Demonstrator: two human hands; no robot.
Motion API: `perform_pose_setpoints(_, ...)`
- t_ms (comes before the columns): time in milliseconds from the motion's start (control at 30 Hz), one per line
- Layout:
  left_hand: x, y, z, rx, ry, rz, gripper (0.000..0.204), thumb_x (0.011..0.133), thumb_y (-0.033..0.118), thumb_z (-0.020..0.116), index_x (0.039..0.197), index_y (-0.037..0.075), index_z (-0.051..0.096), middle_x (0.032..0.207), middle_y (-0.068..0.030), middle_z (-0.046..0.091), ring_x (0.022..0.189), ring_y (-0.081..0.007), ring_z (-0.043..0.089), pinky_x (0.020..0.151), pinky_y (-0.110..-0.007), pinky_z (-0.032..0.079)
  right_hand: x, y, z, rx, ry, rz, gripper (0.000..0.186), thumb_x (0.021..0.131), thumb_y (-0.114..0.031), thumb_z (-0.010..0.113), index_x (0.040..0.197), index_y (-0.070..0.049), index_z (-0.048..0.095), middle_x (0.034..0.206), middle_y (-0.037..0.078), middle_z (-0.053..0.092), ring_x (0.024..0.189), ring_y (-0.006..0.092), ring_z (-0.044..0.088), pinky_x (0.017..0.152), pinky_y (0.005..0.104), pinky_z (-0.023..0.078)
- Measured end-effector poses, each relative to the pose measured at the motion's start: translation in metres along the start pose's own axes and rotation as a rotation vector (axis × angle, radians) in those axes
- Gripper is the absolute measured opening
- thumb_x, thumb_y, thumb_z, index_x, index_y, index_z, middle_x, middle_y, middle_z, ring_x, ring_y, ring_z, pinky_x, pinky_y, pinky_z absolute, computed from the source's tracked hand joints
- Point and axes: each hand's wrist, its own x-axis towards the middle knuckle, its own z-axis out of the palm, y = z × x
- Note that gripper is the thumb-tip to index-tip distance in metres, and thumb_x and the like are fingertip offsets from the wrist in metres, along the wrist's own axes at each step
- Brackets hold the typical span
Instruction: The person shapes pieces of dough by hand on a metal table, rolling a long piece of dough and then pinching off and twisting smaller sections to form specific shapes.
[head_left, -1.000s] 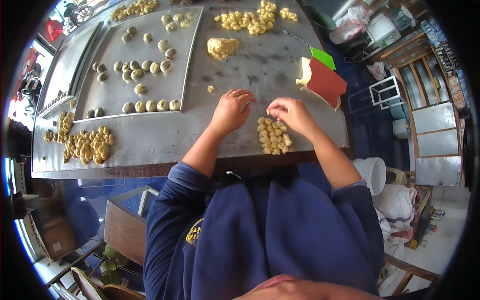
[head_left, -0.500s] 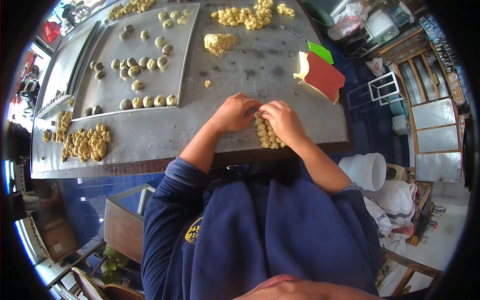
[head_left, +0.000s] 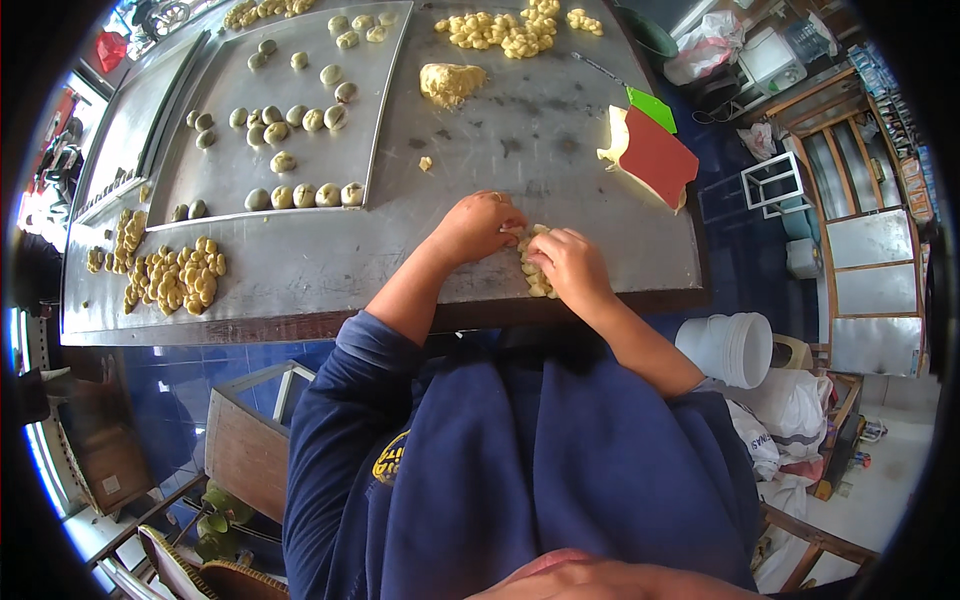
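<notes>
On the steel table (head_left: 610, 260), my left hand (head_left: 478, 225) is curled, its fingertips beside a small pile of pale yellow dough pieces (head_left: 540, 282); what they hold is hidden. My right hand (head_left: 570, 262) is closed over that pile, fingers down among the pieces, what it grips too small to make out. A loose dough scrap (head_left: 425, 163) lies beyond them, with a larger dough lump (head_left: 450, 85) farther back. To the left, more dough pieces (head_left: 175, 280) form a cluster at the front edge.
A metal tray (head_left: 260, 175) holds several dough balls. Dough clusters (head_left: 500, 35) line the far side. A green scraper (head_left: 650, 105) and red board (head_left: 655, 160) lie right. A white bucket (head_left: 725, 350), racks (head_left: 865, 290) and a wooden-sided stand (head_left: 245, 445) stand around the table.
My right hand has moved down and left onto the dough pile, covering much of it. My left hand has shifted slightly right toward it, its fingers more curled.
</notes>
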Motion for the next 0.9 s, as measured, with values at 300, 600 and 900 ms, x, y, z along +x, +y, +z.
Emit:
perform_pose_setpoints(300,0.002,0.016,-0.015,-0.275,0.18,-0.268,0.013,0.086,0.009,0.064,0.096,0.004,0.07,0.08,-0.0113,0.069,0.074,-0.0279,0.068,0.071,-0.036,0.053,-0.009,-0.01,-0.013,0.159,-0.002,0.074,0.01,0.081,-0.006,0.071,0.09,-0.003,0.066,0.086,0.011,0.065,0.081,0.0311,0.063,0.071,0.0393,0.051)
perform_pose_setpoints(600,0.004,0.01,-0.014,-0.234,0.284,-0.178,0.013,0.088,0.011,0.066,0.098,0.004,0.069,0.078,-0.0122,0.067,0.071,-0.0253,0.065,0.069,-0.037,0.051,-0.017,-0.011,-0.004,0.032,0.149,-0.055,0.008,0.082,-0.008,0.068,0.089,-0.007,0.068,0.09,0.014,0.064,0.082,0.0353,0.062,0.069,0.0431,0.05)
perform_pose_setpoints(900,0.005,0.007,-0.013,-0.28,0.278,-0.219,0.018,0.087,0.002,0.06,0.105,0.004,0.066,0.088,-0.0137,0.07,0.078,-0.0242,0.069,0.069,-0.034,0.052,-0.031,-0.001,0.004,0.21,0.133,-0.019,0.015,0.077,-0.015,0.075,0.083,-0.005,0.066,0.079,0.012,0.064,0.074,0.0335,0.062,0.067,0.0422,0.049)
